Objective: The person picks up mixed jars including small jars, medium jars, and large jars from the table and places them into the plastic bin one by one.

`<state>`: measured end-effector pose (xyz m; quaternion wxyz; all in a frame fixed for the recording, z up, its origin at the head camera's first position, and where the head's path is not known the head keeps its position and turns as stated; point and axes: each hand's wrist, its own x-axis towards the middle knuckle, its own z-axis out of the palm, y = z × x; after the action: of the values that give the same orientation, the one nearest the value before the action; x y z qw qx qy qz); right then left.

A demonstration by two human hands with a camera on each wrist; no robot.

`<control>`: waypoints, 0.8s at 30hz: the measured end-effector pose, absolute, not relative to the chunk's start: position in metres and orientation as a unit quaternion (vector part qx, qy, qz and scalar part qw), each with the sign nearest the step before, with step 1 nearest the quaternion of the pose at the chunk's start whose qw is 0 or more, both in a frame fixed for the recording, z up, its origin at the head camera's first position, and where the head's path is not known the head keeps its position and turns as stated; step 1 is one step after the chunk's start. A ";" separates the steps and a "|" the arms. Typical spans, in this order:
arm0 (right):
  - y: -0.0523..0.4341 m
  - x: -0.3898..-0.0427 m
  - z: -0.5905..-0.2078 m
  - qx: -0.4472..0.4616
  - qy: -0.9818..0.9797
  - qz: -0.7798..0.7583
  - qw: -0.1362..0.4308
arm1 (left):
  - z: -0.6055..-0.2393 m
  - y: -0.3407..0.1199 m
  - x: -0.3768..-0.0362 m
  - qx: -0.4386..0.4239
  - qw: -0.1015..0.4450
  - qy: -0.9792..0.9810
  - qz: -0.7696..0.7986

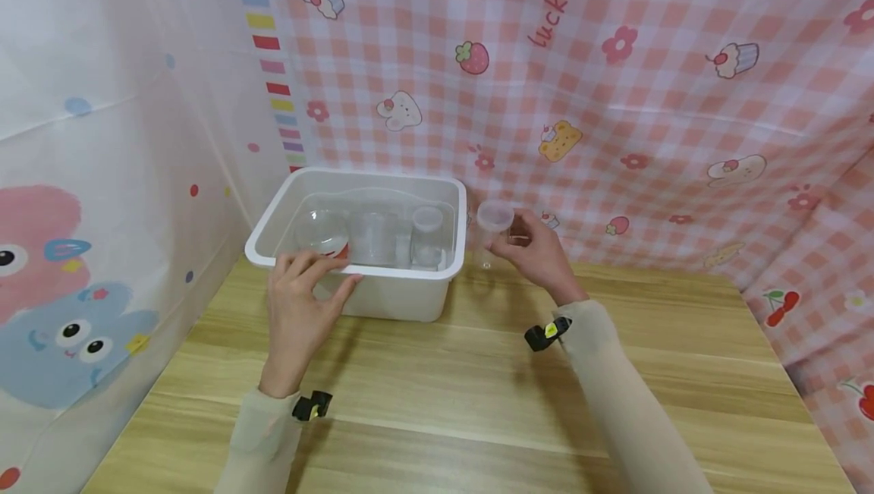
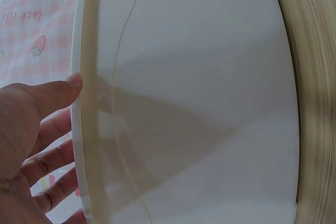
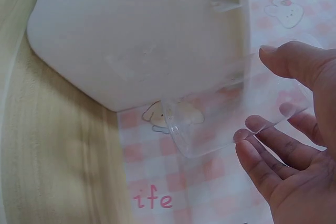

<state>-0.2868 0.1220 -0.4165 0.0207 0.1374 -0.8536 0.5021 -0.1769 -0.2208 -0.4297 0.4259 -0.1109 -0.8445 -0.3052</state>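
Hands of a person reach forward over a wooden table (image 1: pixel 478 388), both sleeves pale beige with a small black clip at each wrist. Nearest, the left hand (image 1: pixel 300 304) lies with fingers fairly straight and slightly spread, its fingertips resting on the front rim of a white tub (image 1: pixel 369 289); in the left wrist view the thumb touches the rim's edge while the other fingers lie along the outside, gripping nothing. Further forward and to the right, the right hand (image 1: pixel 536 251) holds a clear cup (image 1: pixel 493 224) between curled thumb and fingertips, lifted just off the table. That cup sits just beside the tub's right wall, outside it, with its open mouth tilted up and toward the camera. In the right wrist view the cup (image 3: pixel 231 114) is see-through, pinched between the thumb above and the fingers below, with the tub's rounded corner close behind it. Inside the tub lie several more clear containers (image 1: pixel 372 236), close together. Beyond the table hangs a pink checked cloth (image 1: pixel 614 99) printed with cupcakes, strawberries and flowers; at left a white sheet (image 1: pixel 102 175) shows pastel cartoon animals.
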 end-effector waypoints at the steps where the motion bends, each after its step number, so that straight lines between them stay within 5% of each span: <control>1: 0.122 -0.287 -0.415 0.140 -0.853 0.502 0.022 | -0.429 -0.221 -0.177 -0.110 0.426 -0.845 -0.305; 24: 0.117 -0.274 -0.362 0.179 -0.842 0.504 0.071 | -0.430 -0.220 -0.178 -0.114 0.429 -0.842 -0.307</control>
<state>-0.2740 0.1166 -0.3622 0.0713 0.1794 -0.8421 0.5036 -0.1775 -0.2201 -0.4302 0.4289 -0.1137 -0.8421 -0.3066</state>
